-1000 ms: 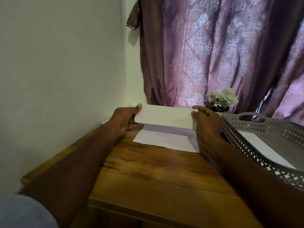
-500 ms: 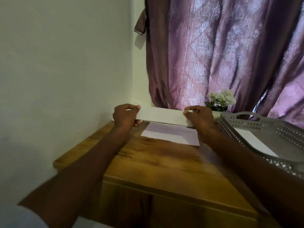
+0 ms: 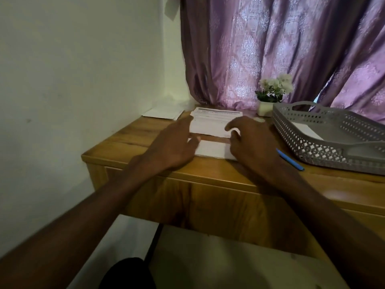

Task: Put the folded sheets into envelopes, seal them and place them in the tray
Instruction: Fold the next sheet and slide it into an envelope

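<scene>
Flat, the envelope (image 3: pixel 212 148) lies lengthwise left-right between left hand (image 3: pixel 173 147) and right hand (image 3: pixel 250 142).

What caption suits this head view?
Both hands, left and right, over an envelope beside a grey tray.

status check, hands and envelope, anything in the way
Left hand and right hand open, fingers on envelope. Envelope flat on desk, not in tray. Pen beside tray.

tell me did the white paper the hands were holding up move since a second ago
Yes. The white paper has come down from in front of the curtain and lies flat on the table, with left hand and right hand over its ends.
</scene>
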